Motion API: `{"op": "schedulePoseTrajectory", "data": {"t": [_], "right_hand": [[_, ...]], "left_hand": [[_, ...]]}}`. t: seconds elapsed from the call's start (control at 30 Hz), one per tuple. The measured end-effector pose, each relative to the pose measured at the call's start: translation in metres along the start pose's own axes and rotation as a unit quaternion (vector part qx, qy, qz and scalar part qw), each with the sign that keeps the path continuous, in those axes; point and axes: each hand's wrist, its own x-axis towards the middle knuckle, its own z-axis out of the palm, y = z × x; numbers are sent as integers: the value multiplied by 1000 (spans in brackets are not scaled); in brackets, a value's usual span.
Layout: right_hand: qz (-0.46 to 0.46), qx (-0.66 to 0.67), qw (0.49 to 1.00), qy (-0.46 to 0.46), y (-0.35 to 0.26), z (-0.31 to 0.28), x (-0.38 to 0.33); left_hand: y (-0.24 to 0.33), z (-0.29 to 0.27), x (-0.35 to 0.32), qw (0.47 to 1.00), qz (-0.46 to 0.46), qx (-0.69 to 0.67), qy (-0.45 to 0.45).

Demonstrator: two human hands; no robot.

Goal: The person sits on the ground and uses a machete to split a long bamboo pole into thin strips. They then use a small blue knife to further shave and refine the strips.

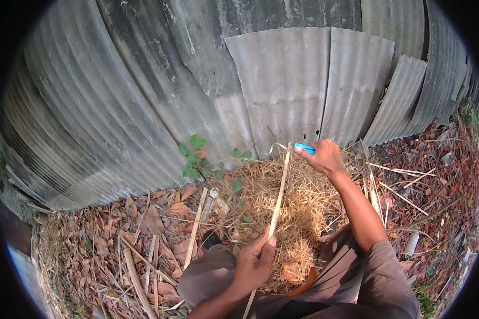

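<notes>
The pale strip (280, 196) is gripped partway along by the curled left hand (254, 268), slanting over heaped shavings (298, 223). A small blue tool (305, 148) is clasped in the closed right hand (326, 158), beside the strip's upper end. Among dry leaves (154, 219), a whitish cylindrical object (411, 243) is seen; whether anything is contained cannot be told.

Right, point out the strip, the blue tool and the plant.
Strip (280, 196), head view: on its upper stretch.
Blue tool (304, 148), head view: on the blue part that shows.
Plant (192, 159), head view: on a green leaf near its middle.
</notes>
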Motion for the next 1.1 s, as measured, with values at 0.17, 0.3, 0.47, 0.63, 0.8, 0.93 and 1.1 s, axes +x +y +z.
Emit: {"op": "schedulePoseTrajectory", "data": {"t": [0.17, 0.3, 0.47, 0.63, 0.8, 0.93, 1.1], "right_hand": [[142, -4, 990, 27, 32, -31, 11], [-67, 21, 998, -7, -12, -22, -33], [-84, 20, 996, -22, -24, -24, -43], [-74, 12, 997, -9, -20, -27, -32], [-59, -59, 996, 8, 3, -23, -16], [208, 14, 976, 60, 71, -37, 17], [86, 55, 995, -4, 45, -33, -5]], "left_hand": [[9, 1, -6, 997, -6, -73, -17], [7, -8, 0, 996, -9, -79, 25], [0, 1, 2, 996, 90, 21, 13], [2, 1, -5, 975, 83, 205, 18], [6, 0, -6, 960, 119, 251, 38], [-5, 8, -20, 975, 127, 179, -41], [14, -5, -6, 999, 36, -6, -5]]}}
